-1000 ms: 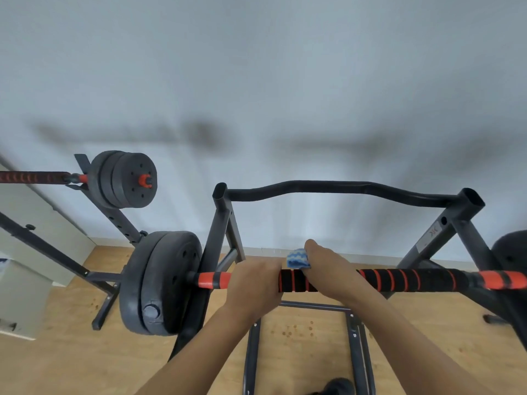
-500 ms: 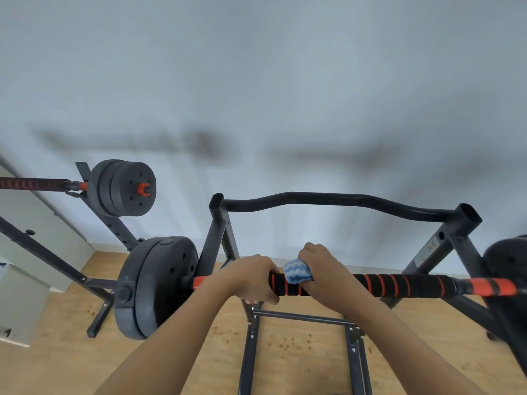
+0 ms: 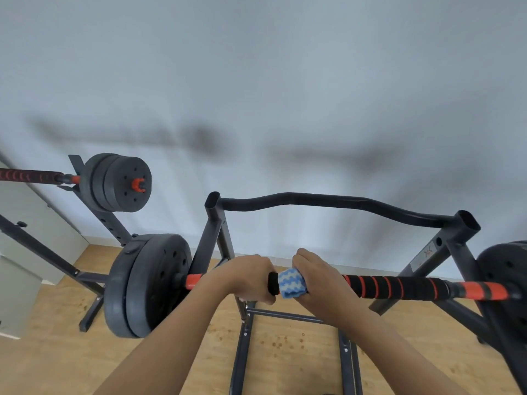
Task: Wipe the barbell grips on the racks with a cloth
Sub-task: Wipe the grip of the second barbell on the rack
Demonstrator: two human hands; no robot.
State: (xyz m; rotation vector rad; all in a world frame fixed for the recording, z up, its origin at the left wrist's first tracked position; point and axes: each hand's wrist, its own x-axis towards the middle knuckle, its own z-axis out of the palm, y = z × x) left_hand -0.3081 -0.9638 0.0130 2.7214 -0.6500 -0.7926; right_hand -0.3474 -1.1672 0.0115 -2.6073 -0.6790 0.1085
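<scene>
**Cloth wrapped on the bar, unwiped grip stretching off to the right**

The fingers of the right hand (image 3: 319,283) were curled round a blue-and-white cloth (image 3: 292,286), holding it wrapped about the barbell grip (image 3: 399,287). Just beside it, the left hand (image 3: 251,280) gripped the same bar, its fingers closed over the top, with only a short black stretch of foam showing between the two hands. The bar lay level across the rack (image 3: 456,252), its long axis running left to right. From the cloth, the ribbed black-and-orange foam ran on rightward toward the far weight plate (image 3: 507,280), so the coming stroke would probably slide that way, led by the right hand while the left steadied the bar. A second barbell (image 3: 31,175) rested on another rack, well apart to the left.
</scene>
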